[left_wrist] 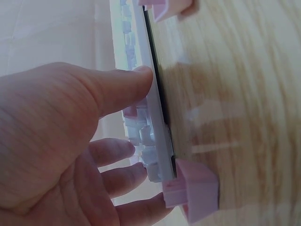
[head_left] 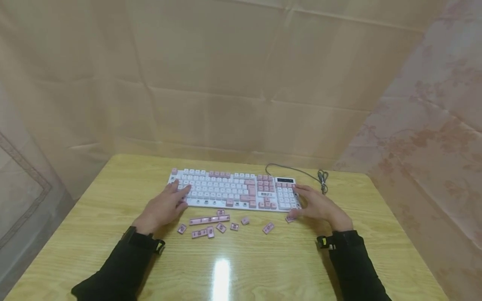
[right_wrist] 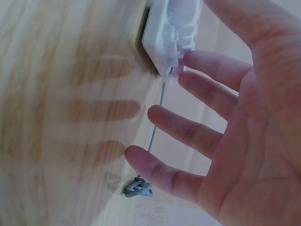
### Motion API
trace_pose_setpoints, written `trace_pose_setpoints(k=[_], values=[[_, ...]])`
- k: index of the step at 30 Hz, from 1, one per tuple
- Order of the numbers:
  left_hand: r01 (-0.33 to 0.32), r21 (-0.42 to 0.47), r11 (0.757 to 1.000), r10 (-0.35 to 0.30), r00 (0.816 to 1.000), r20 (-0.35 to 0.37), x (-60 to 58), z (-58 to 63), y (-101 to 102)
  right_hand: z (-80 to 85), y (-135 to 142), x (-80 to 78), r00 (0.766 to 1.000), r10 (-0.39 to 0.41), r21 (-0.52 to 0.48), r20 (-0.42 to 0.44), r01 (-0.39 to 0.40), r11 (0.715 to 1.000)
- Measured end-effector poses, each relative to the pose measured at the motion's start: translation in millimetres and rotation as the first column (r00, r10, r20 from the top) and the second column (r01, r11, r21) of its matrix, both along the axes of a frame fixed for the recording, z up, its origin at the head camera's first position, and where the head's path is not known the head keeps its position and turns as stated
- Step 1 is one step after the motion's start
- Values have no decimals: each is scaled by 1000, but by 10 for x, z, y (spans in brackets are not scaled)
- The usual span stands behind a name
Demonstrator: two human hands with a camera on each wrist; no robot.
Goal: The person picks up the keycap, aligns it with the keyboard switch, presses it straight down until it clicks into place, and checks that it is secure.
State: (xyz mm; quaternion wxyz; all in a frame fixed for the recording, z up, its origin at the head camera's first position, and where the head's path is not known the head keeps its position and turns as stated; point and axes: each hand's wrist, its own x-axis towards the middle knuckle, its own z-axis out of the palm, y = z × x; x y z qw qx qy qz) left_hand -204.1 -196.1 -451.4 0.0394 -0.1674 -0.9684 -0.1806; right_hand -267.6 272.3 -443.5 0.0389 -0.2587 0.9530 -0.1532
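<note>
A white and pink keyboard (head_left: 218, 189) lies across the table, with bare key sockets along its front row and at both ends. My left hand (head_left: 161, 209) is at its left end, the thumb (left_wrist: 134, 84) against the front edge and the fingers loosely bent over the keys. Close to those fingertips in the left wrist view is a loose pink keycap (left_wrist: 201, 190). The right hand (head_left: 320, 205) spreads its fingers at the number pad end, thumb beside another loose keycap (head_left: 290, 219). Several pink keycaps lie in front, including a long space bar (head_left: 209, 220).
A grey cable (head_left: 290, 168) runs from behind the keyboard to a tied bundle (head_left: 322, 177) at the back right. Beige cloth (head_left: 226, 83) hangs behind the wooden table (head_left: 271, 267), and patterned cloth (head_left: 433, 167) hangs on the right.
</note>
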Motion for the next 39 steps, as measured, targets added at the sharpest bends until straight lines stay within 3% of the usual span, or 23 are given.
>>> trace_pose_setpoints(k=[18, 32, 39], values=[[5, 6, 1000, -5, 1000, 6, -16, -14, -20, -6, -29, 27, 998, -47, -49, 37, 49, 998], [-11, 9, 1000, 11, 1000, 9, -3, -7, -11, -1, -28, 1, 999, -6, -30, -32, 5, 1000], [-8, 10, 1000, 8, 1000, 5, 11, 17, -11, 70, -72, 8, 989, 93, -93, -115, -104, 990]])
